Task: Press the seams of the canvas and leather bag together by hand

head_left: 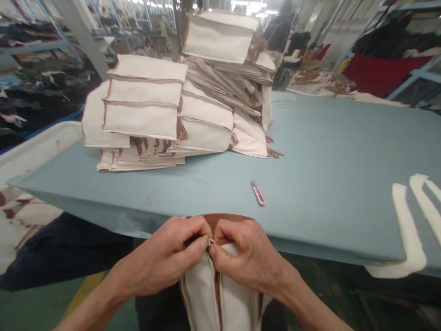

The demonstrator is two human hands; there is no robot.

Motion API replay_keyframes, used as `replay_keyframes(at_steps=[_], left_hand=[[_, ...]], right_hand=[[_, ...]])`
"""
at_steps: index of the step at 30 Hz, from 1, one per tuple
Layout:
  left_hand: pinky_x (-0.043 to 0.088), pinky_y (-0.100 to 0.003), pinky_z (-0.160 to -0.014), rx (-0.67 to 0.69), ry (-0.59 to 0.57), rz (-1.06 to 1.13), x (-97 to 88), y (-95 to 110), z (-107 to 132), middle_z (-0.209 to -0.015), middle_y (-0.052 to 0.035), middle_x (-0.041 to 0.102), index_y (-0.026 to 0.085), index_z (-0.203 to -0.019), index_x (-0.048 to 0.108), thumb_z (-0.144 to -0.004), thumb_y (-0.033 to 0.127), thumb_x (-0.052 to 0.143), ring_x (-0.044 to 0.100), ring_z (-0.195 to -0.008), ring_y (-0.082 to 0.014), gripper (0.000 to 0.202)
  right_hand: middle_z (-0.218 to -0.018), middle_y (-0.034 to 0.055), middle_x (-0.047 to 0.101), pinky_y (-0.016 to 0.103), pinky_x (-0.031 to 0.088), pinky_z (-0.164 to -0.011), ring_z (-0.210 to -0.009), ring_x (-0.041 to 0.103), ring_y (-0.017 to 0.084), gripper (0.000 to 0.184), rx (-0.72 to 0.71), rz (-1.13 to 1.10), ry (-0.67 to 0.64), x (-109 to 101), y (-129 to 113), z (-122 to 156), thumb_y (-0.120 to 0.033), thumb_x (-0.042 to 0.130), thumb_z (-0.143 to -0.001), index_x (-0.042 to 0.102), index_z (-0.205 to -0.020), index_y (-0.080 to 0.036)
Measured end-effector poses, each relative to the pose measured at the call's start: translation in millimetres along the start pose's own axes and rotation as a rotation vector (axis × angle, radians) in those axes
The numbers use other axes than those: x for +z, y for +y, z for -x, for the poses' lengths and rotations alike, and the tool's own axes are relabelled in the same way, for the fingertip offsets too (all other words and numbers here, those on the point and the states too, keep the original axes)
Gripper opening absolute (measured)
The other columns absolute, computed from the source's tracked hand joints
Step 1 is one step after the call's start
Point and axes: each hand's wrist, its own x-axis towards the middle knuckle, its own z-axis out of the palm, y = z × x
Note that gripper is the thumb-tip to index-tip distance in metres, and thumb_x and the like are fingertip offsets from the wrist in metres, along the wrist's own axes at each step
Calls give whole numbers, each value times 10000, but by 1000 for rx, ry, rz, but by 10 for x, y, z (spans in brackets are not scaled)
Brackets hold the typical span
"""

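A cream fabric bag (201,294) with brown edging hangs in front of me, its upper end against the table edge. My left hand (172,253) pinches the bag's seam near the top. Close against it, my right hand (241,253) pinches the same spot from the other side. A small white bit, perhaps thread or fabric edge, shows between the fingertips. Behind my hands curves a brown strap or band (227,216). Pink thread snips (258,193) lie on the table just beyond, touched by neither hand.
Stacks of cream sewn pieces (141,108) with brown edging stand on the blue-covered table (327,184). Cream fabric strips (406,230) lie at its right front edge. More pieces (317,82) lie at the far end. A white bin (44,142) stands at left.
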Motion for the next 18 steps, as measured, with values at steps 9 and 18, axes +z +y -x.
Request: replay_keyframes(at_steps=[9,18], left_hand=[[399,-230,-645,-21,-130,104,-29,31,-15,-729,38,573,190,-794,614,-971,276,455,511,-685,-138,253],[405,-225,-663,-29,-22,-42,19,171,-38,-712,59,603,201,-740,588,-766,148,545,539,-685,-126,73]], right_hand=[[-595,-76,485,231,279,-535,-559,419,89,234,70,-179,-179,-132,40,59,-235,634,-831,494,-646,-206],[-608,-74,483,232,304,-564,-571,426,90,202,-45,-139,-26,-175,27,100,-169,625,-817,523,-645,-202]])
